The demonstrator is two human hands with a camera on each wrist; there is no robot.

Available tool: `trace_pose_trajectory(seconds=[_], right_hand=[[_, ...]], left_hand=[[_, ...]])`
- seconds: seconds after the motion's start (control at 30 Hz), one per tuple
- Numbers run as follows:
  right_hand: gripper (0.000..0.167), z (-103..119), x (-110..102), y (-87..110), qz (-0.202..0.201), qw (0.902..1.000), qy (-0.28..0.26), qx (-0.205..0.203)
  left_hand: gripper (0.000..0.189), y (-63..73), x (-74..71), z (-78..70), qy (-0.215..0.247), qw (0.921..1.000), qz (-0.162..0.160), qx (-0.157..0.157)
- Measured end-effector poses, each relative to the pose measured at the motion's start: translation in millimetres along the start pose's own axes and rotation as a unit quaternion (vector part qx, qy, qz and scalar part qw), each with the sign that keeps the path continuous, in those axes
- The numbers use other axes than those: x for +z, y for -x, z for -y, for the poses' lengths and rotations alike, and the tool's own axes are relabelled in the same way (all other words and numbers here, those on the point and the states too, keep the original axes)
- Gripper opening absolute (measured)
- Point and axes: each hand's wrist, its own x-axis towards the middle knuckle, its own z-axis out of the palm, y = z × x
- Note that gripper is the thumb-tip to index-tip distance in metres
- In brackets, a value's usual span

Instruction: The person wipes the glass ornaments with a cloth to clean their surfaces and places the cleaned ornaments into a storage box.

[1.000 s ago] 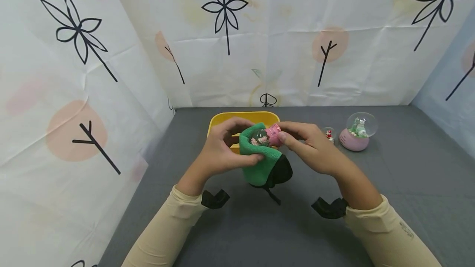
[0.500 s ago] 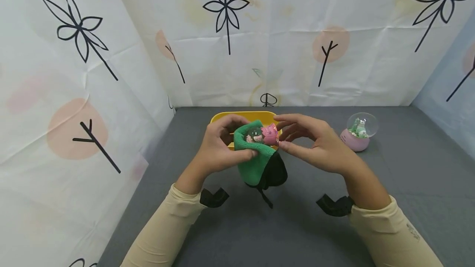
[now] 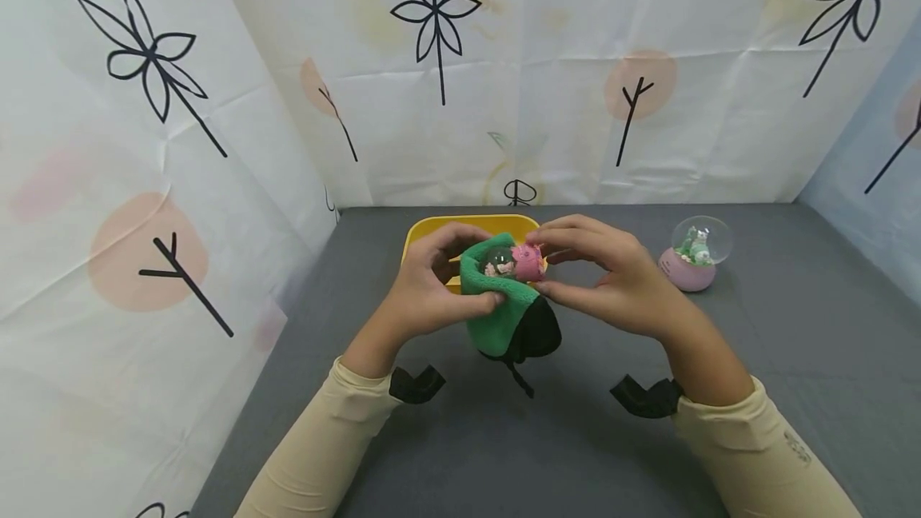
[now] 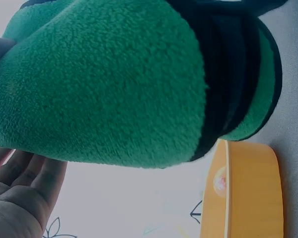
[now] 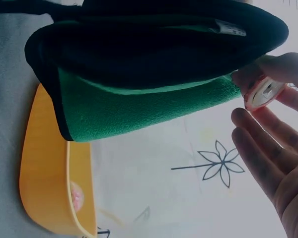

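Note:
A fuzzy green cleaning mitt point(image 3: 492, 332) with black trim and a dangling strap is held above the table. My left hand point(image 3: 435, 282) grips it, thumb in front and fingers behind. In its fold lies a small snow globe point(image 3: 528, 262) tipped on its side, glass dome toward the left hand, pink base outward. My right hand point(image 3: 612, 278) pinches that base between thumb and fingers. The right wrist view shows the pale underside of the snow globe point(image 5: 265, 93) at the fingertips. Green pile of the mitt point(image 4: 104, 89) fills much of the left wrist view.
Behind the hands stands a yellow bin point(image 3: 424, 226), partly covered by them; a pink-and-white round thing point(image 5: 77, 197) shows inside it. A larger snow globe point(image 3: 689, 268) with a pink base stands at the right on the grey table point(image 3: 813, 318). Patterned white sheets hang behind and left.
My right hand has shifted its fingers around the pink base, which now lies more level. The mitt moved slightly left, then back a little. A small Santa globe is now hidden behind the right hand.

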Motion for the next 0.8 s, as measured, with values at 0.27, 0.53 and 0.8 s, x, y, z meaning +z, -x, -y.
trace_pose_trajectory(seconds=[0.27, 0.53, 0.8], right_hand=[[0.060, -3.6, -1.8, 0.6, -0.002, 1.0000, 0.008, -0.005], [0.050, -2.4, 0.4, 3.3, 0.003, 0.9965, 0.044, 0.071], [0.050, 0.1, 4.1, 3.1, 0.008, 0.9924, 0.041, 0.115]], left_hand=[[0.058, -0.5, 0.6, -0.5, -0.011, 0.9999, 0.005, 0.000], [0.059, 0.7, 2.4, -1.4, -0.025, 0.9997, 0.004, -0.005], [0.059, 1.8, 3.3, -1.1, -0.045, 0.9989, 0.010, 0.000]])
